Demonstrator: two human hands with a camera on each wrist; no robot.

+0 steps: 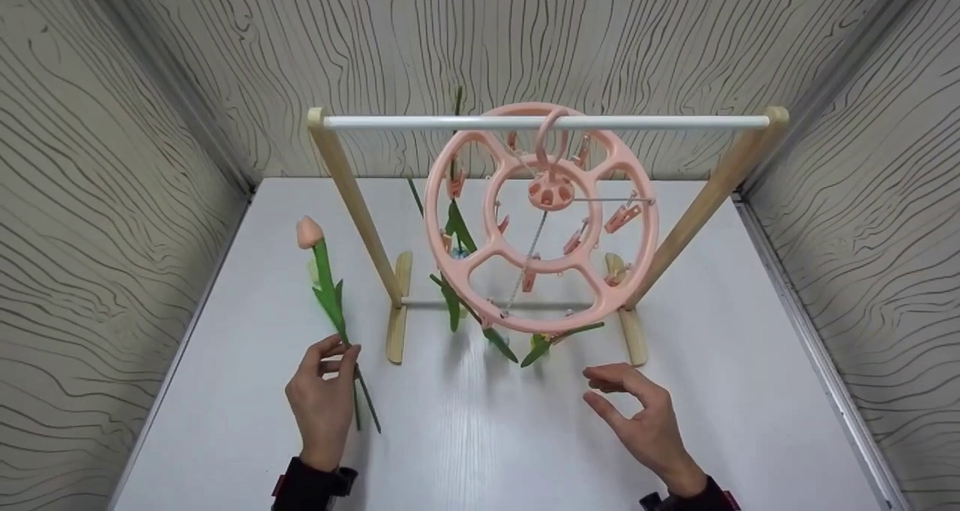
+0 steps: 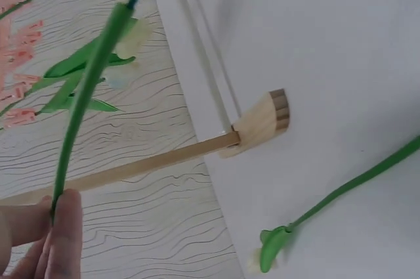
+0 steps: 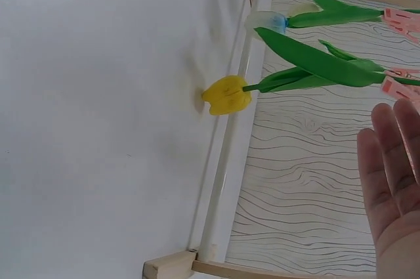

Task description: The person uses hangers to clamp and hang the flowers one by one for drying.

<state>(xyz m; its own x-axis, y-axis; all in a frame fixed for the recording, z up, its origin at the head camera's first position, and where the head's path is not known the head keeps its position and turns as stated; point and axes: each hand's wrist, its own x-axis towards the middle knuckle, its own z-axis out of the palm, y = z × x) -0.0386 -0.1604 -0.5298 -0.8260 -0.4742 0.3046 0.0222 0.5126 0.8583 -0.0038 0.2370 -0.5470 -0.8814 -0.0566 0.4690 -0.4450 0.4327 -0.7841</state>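
My left hand [image 1: 324,391] pinches the green stem of an artificial tulip [image 1: 308,233] with a peach-pink head, left of the stand. In the left wrist view the bare end of that tulip stem [image 2: 92,88] sticks up past the fingertips. A second tulip [image 2: 354,184] lies on the table below it, its pale head mostly hidden by a leaf. My right hand [image 1: 643,421] is held in front of the stand's right foot with nothing in it, thumb and fingers apart. From a round pink clip hanger [image 1: 480,260] hang several tulips, among them a yellow tulip [image 3: 226,95].
A wooden stand with a white rod [image 1: 420,123] carries the hanger by its hook. Its feet [image 1: 396,338] rest on a white table [image 1: 487,451]. Pink clips [image 1: 622,217] dangle from the ring. Wood-grain panels enclose the table at the back and sides.
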